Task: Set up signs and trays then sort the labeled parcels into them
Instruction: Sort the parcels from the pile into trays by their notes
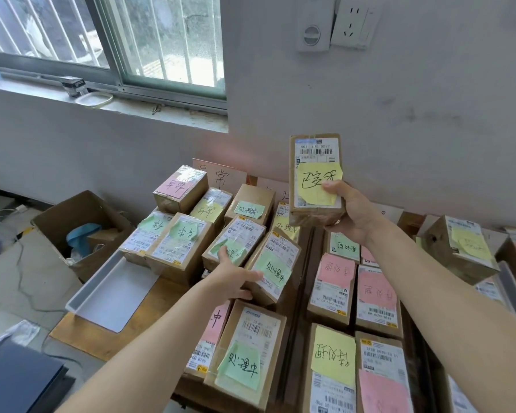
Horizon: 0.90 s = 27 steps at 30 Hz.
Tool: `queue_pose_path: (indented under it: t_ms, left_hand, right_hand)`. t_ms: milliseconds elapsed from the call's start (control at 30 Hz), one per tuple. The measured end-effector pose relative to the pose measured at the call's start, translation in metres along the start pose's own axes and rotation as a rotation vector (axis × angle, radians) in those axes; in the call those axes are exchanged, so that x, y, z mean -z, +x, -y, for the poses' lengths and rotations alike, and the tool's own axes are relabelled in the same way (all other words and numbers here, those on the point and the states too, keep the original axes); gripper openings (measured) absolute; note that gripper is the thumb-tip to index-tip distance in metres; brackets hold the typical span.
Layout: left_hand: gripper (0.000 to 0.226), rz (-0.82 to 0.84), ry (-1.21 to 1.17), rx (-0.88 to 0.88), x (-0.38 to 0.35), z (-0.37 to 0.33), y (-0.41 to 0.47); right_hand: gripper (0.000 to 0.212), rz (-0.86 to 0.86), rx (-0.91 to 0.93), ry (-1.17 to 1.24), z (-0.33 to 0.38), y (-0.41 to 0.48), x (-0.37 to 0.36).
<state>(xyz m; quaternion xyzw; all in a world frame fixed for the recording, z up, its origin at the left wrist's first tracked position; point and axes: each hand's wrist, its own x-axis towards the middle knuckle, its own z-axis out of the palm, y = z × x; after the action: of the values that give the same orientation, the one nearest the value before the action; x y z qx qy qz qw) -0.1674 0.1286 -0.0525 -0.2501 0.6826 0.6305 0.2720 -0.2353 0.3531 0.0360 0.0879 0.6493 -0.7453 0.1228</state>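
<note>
My right hand holds a brown parcel upright above the table, its white shipping label and yellow handwritten note facing me. My left hand rests on a parcel with a green note in the middle group, thumb on one side and fingers on the other. Around it lie several brown parcels with green, yellow and pink notes. A white sign with handwritten characters leans against the wall behind the far parcels. A grey tray lies at the table's left edge, with parcels at its far end.
An open cardboard box with blue material stands on the floor at left. More parcels sit at far right beside another tray's rim. A window sill and wall sockets are above. Cables run along the floor.
</note>
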Motion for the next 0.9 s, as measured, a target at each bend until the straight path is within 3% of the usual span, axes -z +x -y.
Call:
queue_pose_path:
  t_ms: [300,533,700,767,900]
  left_hand:
    - [0.099,-0.156,-0.112,-0.006,-0.009,0.0,0.0]
    - [0.084,-0.282,0.31,-0.102,-0.013,0.004,-0.005]
    - [0.06,-0.456,0.741,-0.324,-0.016,-0.011,-0.027]
    - [0.054,-0.421,0.777,-0.485,-0.024,-0.028,-0.042]
    - [0.04,-0.354,0.808,-0.888,-0.043,-0.065,-0.079]
  right_hand:
    - [0.049,0.026,0.019,-0.009,-0.001,-0.009,0.002]
    - [0.053,0.039,0.019,-0.032,-0.001,-0.015,0.006]
    - [0.064,0.046,0.051,-0.044,0.006,-0.027,0.014]
    - [0.068,0.029,0.079,-0.046,0.009,-0.036,0.018]
    - [0.055,-0.012,0.144,-0.068,0.016,-0.06,0.031]
